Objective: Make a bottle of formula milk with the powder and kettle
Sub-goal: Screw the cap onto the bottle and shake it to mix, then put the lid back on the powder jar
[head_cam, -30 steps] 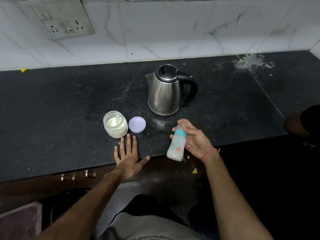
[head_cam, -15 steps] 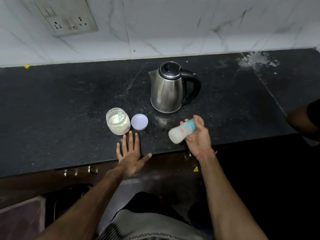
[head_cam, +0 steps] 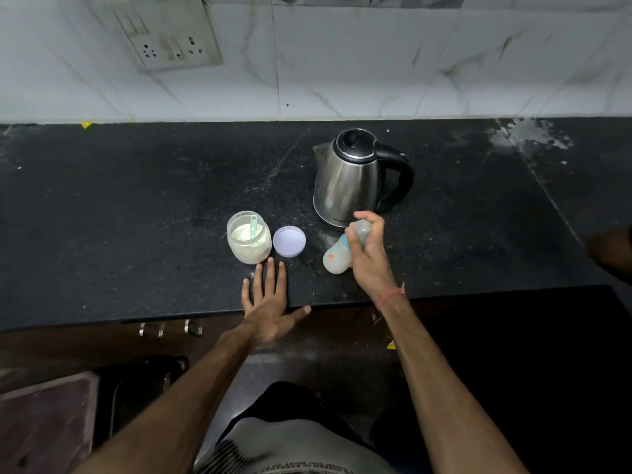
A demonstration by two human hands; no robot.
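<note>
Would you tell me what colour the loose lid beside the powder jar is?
Pale lilac, seen in the head view: the lid lies flat beside the powder jar.

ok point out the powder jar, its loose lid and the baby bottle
powder jar (head_cam: 249,246): head view, on its clear side wall
lid (head_cam: 289,241): head view, centre of the lilac disc
baby bottle (head_cam: 337,256): head view, on its milky body

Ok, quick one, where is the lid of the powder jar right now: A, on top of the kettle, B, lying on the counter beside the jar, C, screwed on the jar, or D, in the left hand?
B: the lid lies flat on the counter just right of the open powder jar, and no hand touches it.
</note>
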